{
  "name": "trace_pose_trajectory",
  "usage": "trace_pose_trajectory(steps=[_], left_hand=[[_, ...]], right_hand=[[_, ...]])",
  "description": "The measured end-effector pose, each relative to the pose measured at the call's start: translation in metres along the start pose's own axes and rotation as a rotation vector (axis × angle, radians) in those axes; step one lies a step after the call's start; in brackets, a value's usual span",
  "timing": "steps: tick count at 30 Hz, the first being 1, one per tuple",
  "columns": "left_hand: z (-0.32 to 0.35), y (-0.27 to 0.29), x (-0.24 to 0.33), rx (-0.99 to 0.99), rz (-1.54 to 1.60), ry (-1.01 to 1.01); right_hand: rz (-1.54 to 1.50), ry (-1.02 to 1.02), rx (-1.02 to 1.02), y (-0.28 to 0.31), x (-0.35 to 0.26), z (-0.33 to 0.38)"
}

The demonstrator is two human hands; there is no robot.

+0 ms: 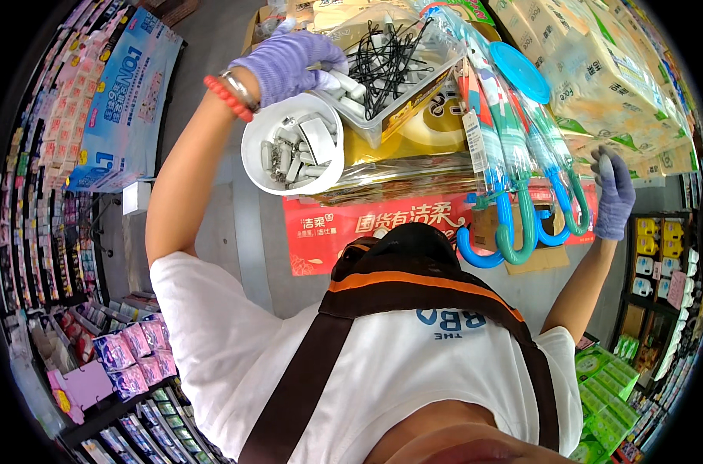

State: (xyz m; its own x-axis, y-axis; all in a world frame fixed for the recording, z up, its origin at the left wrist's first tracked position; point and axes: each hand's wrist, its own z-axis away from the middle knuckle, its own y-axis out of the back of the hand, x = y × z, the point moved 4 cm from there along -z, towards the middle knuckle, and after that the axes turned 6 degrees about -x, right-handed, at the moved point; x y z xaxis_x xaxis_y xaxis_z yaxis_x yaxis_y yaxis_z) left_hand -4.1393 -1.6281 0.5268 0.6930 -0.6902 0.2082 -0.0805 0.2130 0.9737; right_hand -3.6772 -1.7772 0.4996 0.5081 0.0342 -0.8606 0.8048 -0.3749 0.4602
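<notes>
My left hand, in a purple knit glove with pale fingertips, reaches over the near left corner of a clear plastic box. Its thumb and fingers are curled around a white security tag there. Black looped cords lie tangled with more white tags in the box. Just below this hand stands a white round tub holding several grey-white tags. My right hand, gloved alike, is raised at the right beside wrapped tissue packs, its fingers loosely extended and holding nothing visible.
Children's umbrellas with blue and green hooked handles lie right of the box, over gold packages. Tissue packs are stacked at far right. A red printed panel hangs in front. Stocked shelves line both sides.
</notes>
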Motion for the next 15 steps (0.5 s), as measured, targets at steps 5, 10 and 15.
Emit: trace_pose_trajectory(steps=[5,10,15], left_hand=[[0.012,-0.008,-0.014,-0.027,0.638,0.058],[0.004,-0.009,-0.026,0.101,0.664,-0.082],[0.001,-0.013,-0.03,0.282,0.664,-0.1]], right_hand=[[-0.103,0.049,-0.221,-0.056,-0.044,-0.012],[-0.118,0.176,-0.446,-0.113,-0.071,-0.018],[0.053,0.401,-0.533,-0.157,-0.102,-0.024]])
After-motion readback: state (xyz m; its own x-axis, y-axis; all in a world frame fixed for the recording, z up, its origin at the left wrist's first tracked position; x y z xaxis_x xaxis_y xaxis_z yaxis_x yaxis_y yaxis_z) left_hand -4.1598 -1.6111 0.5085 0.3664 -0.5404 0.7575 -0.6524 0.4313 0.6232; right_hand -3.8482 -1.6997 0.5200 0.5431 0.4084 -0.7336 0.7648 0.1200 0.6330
